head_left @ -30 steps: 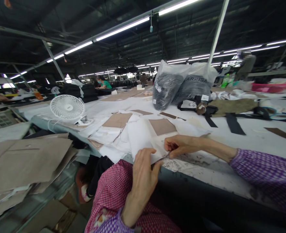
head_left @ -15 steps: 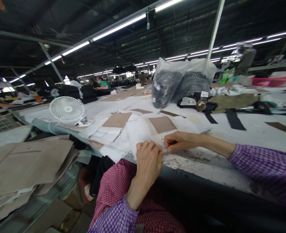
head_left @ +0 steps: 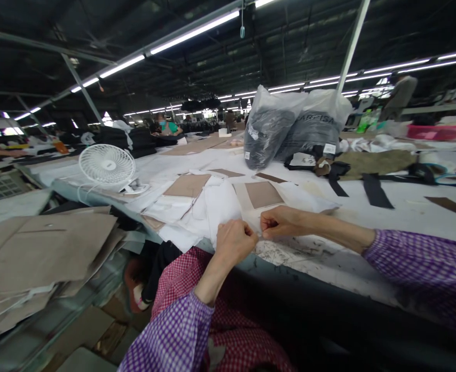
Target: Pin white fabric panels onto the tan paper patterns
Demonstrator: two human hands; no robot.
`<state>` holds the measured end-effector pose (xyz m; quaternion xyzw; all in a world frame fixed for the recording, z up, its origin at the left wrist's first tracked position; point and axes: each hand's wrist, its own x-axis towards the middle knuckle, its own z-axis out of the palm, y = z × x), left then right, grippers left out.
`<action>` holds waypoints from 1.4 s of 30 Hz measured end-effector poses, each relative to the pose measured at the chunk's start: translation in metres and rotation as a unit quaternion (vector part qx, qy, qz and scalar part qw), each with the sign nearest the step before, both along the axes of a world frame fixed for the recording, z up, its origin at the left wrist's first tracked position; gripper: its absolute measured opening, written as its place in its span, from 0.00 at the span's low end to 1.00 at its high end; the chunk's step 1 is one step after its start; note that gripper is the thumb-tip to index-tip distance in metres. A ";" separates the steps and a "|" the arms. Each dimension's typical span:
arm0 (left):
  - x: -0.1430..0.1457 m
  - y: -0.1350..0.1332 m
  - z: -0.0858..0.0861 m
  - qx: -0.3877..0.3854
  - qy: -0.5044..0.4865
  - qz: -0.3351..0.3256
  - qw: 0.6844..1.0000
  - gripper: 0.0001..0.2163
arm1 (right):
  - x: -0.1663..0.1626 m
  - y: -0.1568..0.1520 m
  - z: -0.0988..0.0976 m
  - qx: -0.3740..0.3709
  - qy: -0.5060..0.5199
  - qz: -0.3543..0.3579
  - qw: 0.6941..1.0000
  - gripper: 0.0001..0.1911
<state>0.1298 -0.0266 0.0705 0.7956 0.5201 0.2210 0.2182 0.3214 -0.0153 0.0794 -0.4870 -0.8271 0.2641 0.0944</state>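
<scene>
At the near edge of the table, my left hand (head_left: 234,241) is closed in a pinch on the near edge of a thin white fabric sheet (head_left: 247,209). Just right of it, my right hand (head_left: 284,222) pinches the same edge, fingers curled and a small gap between the two hands. A brown fabric piece (head_left: 264,195) lies on the sheet, beyond my right hand. To the left, another brown fabric piece (head_left: 188,185) rests on a pile of white sheets. The fingertips hide exactly how the edge is gripped.
A white fan (head_left: 107,164) stands at left on the table. Stacked brown panels (head_left: 49,248) lie lower left. Plastic bags of dark goods (head_left: 270,134) stand at the back, with dark strips (head_left: 377,191) and a tape roll (head_left: 453,179) to the right. Other people work farther off.
My left hand has turned and lowered its knuckles, staying near the sheet's edge. My right hand has barely shifted. The sheet under the brown piece looks flatter, and the view has tilted slightly.
</scene>
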 end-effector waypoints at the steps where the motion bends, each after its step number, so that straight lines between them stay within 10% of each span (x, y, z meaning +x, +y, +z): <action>1: 0.000 0.000 0.001 0.000 0.003 0.001 1.000 0.06 | 0.000 0.001 0.000 0.006 -0.007 0.004 1.000 0.08; 11: -0.003 0.000 0.001 -0.009 0.024 -0.011 1.000 0.07 | -0.017 0.014 0.015 -0.045 -0.119 -0.021 0.992 0.15; 16: -0.004 0.001 0.001 -0.005 0.027 -0.023 0.999 0.08 | -0.005 0.013 0.035 -0.214 0.056 -0.003 0.975 0.16; 20: -0.004 0.002 0.002 -0.003 0.027 -0.029 0.999 0.08 | 0.009 0.004 0.038 -0.175 0.231 -0.067 0.955 0.18; 27: -0.002 0.002 0.000 -0.007 0.010 -0.021 1.000 0.06 | 0.001 -0.001 0.038 0.094 0.140 -0.158 0.973 0.15; 33: 0.007 0.008 -0.003 -0.014 -0.034 -0.047 0.998 0.08 | 0.000 0.010 0.002 -0.112 0.113 0.015 0.987 0.16; 42: -0.044 0.000 -0.014 0.117 -0.126 -0.076 0.982 0.08 | -0.005 0.006 0.003 -0.068 0.038 -0.004 0.997 0.11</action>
